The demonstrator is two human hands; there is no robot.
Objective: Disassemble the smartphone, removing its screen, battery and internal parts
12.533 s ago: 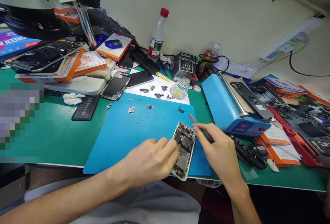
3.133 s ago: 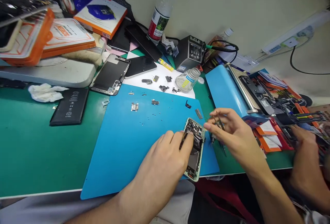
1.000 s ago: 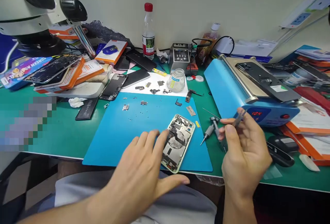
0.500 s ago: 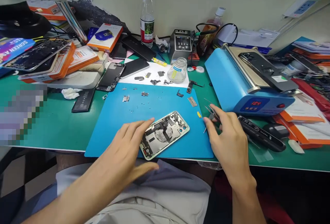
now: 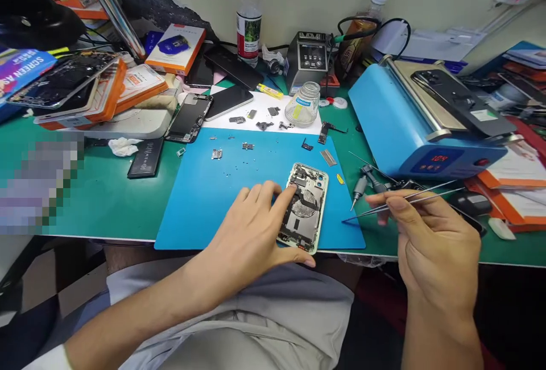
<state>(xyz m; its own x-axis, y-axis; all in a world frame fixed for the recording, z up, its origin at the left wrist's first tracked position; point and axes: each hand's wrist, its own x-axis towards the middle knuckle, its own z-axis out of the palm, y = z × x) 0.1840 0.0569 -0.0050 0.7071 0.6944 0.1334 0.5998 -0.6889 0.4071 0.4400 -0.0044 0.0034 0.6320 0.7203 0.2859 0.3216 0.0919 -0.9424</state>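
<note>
An opened phone housing (image 5: 307, 228) stands nearly upright in my view on the right side of the blue mat (image 5: 200, 205), its inner parts facing up. My left hand (image 5: 251, 225) grips it, with the thumb at the lower edge and the index finger on the left side. Over to the right, my right hand (image 5: 439, 239) pinches metal tweezers (image 5: 367, 212), whose tips point left near the mat's edge. Just beyond these tips lies a grey screwdriver (image 5: 360, 189). Tiny screws and a small metal bracket (image 5: 248, 146) are spread across the mat.
At the right, a blue heating plate machine (image 5: 384, 125) carries a dark phone part (image 5: 456, 97). A glass jar (image 5: 303, 105) stands behind the mat, close to a soldering station (image 5: 311, 60). On the left are a black battery (image 5: 145, 158), a phone screen (image 5: 190, 117) and stacked boxes.
My left hand has moved right and the phone housing has turned more upright. From the tools beside the mat, my right hand has drawn back to the right with the tweezers clearly showing.
</note>
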